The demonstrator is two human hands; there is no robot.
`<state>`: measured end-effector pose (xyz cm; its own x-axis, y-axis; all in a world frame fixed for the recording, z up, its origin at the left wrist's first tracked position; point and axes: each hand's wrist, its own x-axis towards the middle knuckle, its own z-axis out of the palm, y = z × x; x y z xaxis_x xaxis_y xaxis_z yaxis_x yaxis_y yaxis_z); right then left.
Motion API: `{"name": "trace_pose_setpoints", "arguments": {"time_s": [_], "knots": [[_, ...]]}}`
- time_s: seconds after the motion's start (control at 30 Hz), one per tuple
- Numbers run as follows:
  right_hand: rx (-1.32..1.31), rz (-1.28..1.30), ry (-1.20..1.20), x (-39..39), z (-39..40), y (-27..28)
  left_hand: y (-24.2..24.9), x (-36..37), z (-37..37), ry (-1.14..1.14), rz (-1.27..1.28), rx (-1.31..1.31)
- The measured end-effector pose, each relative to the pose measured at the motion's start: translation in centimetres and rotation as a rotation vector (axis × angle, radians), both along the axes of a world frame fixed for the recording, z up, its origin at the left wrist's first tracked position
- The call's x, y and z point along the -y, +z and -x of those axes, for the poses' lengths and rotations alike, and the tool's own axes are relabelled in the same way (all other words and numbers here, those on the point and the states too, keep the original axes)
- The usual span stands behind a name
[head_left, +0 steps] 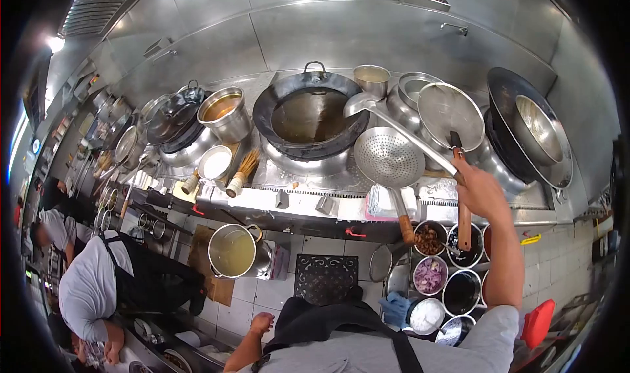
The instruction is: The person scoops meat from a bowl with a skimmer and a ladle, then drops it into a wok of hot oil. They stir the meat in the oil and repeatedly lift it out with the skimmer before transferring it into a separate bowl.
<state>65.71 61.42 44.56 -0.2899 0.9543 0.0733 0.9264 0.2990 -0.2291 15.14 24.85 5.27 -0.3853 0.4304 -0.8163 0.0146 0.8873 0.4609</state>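
Observation:
My right hand (pixel 478 188) is wrapped around the handle of a long metal ladle (pixel 410 136). The ladle's bowl (pixel 361 103) hangs at the right rim of a big black wok (pixel 262 113), which holds dark oil (pixel 314 117). Right beside this hand runs the wooden handle (pixel 464 227) of a fine mesh strainer (pixel 451 113). A perforated skimmer (pixel 390 157) lies left of it, its wooden handle pointing toward me. Down by my waist, my left hand (pixel 262 322) has curled fingers and shows nothing in them.
A pot of reddish liquid (pixel 222 111) and a white bowl (pixel 214 163) stand left of the wok. A large stockpot (pixel 232 251) is below the counter edge. Ingredient containers (pixel 430 275) crowd the lower right. Another person (pixel 95 281) bends over at the left.

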Motion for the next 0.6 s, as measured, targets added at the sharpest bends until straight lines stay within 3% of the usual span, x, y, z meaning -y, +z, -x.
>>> {"name": "trace_pose_setpoints", "arguments": {"time_s": [0.1,0.2,0.23,0.43,0.53,0.6], "knots": [[0.14,0.003,0.102,-2.9,1.1,1.7,0.3,-1.9,-1.2,-0.198,-0.055,0.002],[0.156,0.095,0.189,-5.5,3.1,0.9,-0.1,-2.5,-3.2,-0.324,-0.195,-0.216],[0.188,0.134,0.198,-6.0,4.0,0.8,-0.4,-2.8,-3.3,-0.351,-0.125,-0.268],[0.032,0.207,0.247,-8.9,7.7,-4.9,1.6,-1.2,-3.8,-0.093,0.003,-0.162],[-0.025,0.267,0.241,-9.6,10.2,-6.5,-0.8,1.2,-1.5,-0.62,-0.369,-0.248],[-0.055,0.297,0.234,-9.6,12.5,-6.7,-3.1,1.6,-1.4,-0.94,-0.319,-0.436]]}}
